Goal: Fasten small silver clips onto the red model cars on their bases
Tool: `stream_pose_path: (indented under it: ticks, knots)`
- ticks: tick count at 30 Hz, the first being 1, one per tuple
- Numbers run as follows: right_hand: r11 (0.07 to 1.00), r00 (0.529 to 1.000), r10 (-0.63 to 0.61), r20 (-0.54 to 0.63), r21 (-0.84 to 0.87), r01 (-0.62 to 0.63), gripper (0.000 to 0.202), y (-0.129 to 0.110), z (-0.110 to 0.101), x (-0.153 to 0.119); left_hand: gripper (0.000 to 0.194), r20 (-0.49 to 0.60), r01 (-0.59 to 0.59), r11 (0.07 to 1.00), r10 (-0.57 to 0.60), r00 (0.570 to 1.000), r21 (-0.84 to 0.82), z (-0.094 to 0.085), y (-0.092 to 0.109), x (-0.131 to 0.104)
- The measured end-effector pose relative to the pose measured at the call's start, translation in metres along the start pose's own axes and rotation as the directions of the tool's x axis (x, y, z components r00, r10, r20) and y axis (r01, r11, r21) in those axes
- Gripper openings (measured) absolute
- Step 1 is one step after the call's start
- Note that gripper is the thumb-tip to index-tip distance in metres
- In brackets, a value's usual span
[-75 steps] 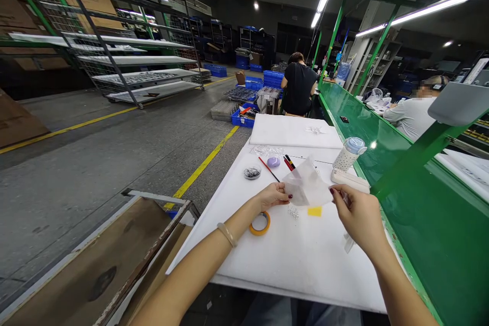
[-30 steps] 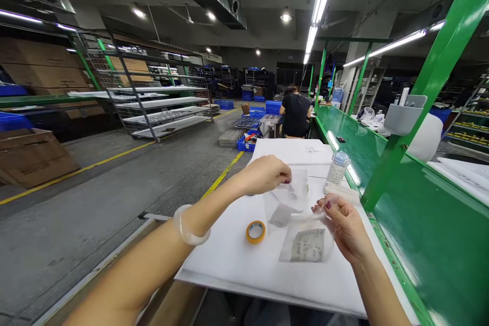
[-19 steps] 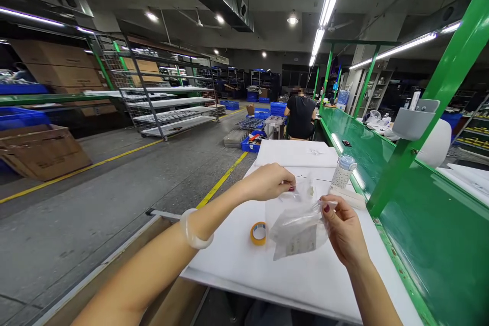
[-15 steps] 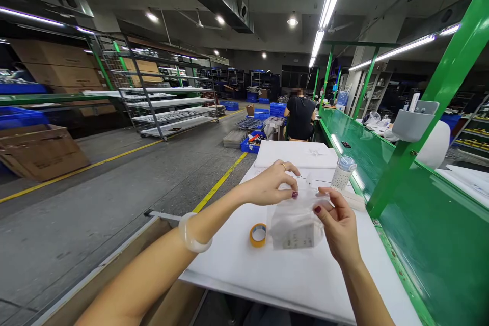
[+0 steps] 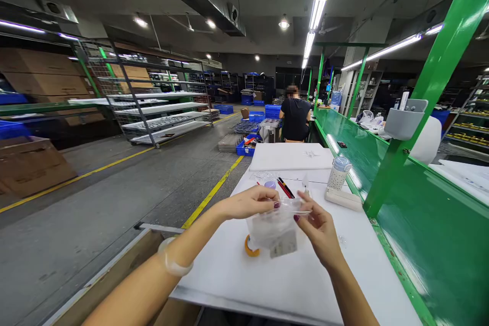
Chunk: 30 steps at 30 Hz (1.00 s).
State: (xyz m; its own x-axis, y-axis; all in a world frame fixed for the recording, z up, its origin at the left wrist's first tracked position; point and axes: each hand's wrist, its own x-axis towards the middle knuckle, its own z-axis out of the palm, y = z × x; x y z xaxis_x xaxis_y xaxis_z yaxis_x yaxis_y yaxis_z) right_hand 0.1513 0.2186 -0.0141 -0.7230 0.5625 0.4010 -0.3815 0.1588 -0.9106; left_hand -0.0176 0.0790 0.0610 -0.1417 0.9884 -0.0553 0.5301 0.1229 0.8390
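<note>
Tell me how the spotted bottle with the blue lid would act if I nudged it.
The spotted bottle stands upright, taller than wide, so a push near its blue lid could tip it. Its rounded body would probably roll once down. The pale case close in front might check a slide towards you.

The orange tape roll (image 5: pixel 250 247) is partly hidden by the plastic bag (image 5: pixel 273 226), whose label (image 5: pixel 283 245) cannot be read; both forearms are cut off below.
</note>
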Motion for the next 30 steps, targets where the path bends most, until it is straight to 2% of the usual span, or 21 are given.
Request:
stream_pose_path:
  ticks: [3, 6, 7, 8, 9, 11, 13, 14, 16, 18, 20, 23, 26, 28, 30]
  knots:
    - [1.000, 0.996, 0.020, 0.088, -0.022, -0.018, 0.032, -0.004, 0.012, 0.003, 0.067, -0.060, -0.004, 1.000, 0.005, 0.998, 0.021, -0.007, 0.004, -0.006]
    - [0.998, 0.998, 0.002, 0.061, -0.068, 0.002, 0.030, -0.016, 0.023, 0.017, 0.076, -0.150, 0.015, 0.996, -0.001, 0.989, 0.092, -0.018, 0.020, -0.013]
    - [0.997, 0.998, -0.001, 0.063, -0.078, 0.006, 0.032, -0.022, 0.025, 0.025, 0.068, -0.182, 0.025, 0.992, -0.002, 0.983, 0.123, -0.022, 0.028, -0.015]
    - [0.997, 0.996, 0.003, 0.088, -0.082, 0.004, 0.038, -0.030, 0.026, 0.035, 0.052, -0.215, 0.032, 0.989, 0.000, 0.977, 0.147, -0.027, 0.037, -0.017]
    - [0.996, 0.989, 0.018, 0.144, -0.084, -0.006, 0.045, -0.039, 0.025, 0.045, 0.040, -0.249, 0.035, 0.986, 0.006, 0.968, 0.161, -0.033, 0.046, -0.019]
    - [0.994, 0.945, 0.075, 0.317, -0.103, -0.045, 0.057, -0.056, 0.022, 0.070, 0.036, -0.331, 0.027, 0.988, 0.025, 0.943, 0.151, -0.048, 0.061, -0.023]
    - [0.985, 0.867, 0.148, 0.477, -0.153, -0.084, 0.052, -0.072, 0.017, 0.098, 0.033, -0.426, 0.004, 0.994, 0.044, 0.904, 0.112, -0.068, 0.072, -0.027]
    - [0.980, 0.840, 0.171, 0.515, -0.175, -0.092, 0.044, -0.078, 0.014, 0.114, 0.031, -0.473, -0.007, 0.996, 0.051, 0.879, 0.094, -0.080, 0.075, -0.028]
    - [0.978, 0.843, 0.174, 0.508, -0.187, -0.090, 0.034, -0.086, 0.009, 0.148, 0.021, -0.570, -0.021, 0.997, 0.057, 0.820, 0.069, -0.106, 0.072, -0.026]
    - [0.984, 0.887, 0.143, 0.438, -0.163, -0.078, 0.035, -0.086, 0.008, 0.188, 0.011, -0.651, -0.014, 0.999, 0.041, 0.758, 0.047, -0.135, 0.059, -0.016]
    - [0.985, 0.927, 0.123, 0.354, -0.155, -0.071, 0.041, -0.077, 0.010, 0.229, 0.009, -0.690, 0.015, 1.000, -0.009, 0.724, 0.003, -0.162, 0.035, 0.004]
    - [0.960, 0.956, 0.153, 0.251, -0.265, -0.084, 0.033, -0.042, 0.015, 0.285, 0.027, -0.662, 0.083, 0.992, -0.123, 0.740, -0.092, -0.188, -0.018, 0.052]
    - [0.867, 0.960, 0.223, 0.169, -0.485, -0.116, 0.020, 0.013, 0.017, 0.322, 0.038, -0.605, 0.124, 0.978, -0.202, 0.770, -0.169, -0.187, -0.078, 0.109]
    - [0.761, 0.959, 0.255, 0.120, -0.637, -0.123, 0.022, 0.050, 0.014, 0.336, 0.041, -0.572, 0.136, 0.971, -0.226, 0.789, -0.196, -0.173, -0.116, 0.143]
    - [0.630, 0.961, 0.263, 0.086, -0.769, -0.104, 0.026, 0.080, 0.011, 0.342, 0.043, -0.552, 0.151, 0.968, -0.240, 0.799, -0.202, -0.153, -0.149, 0.167]
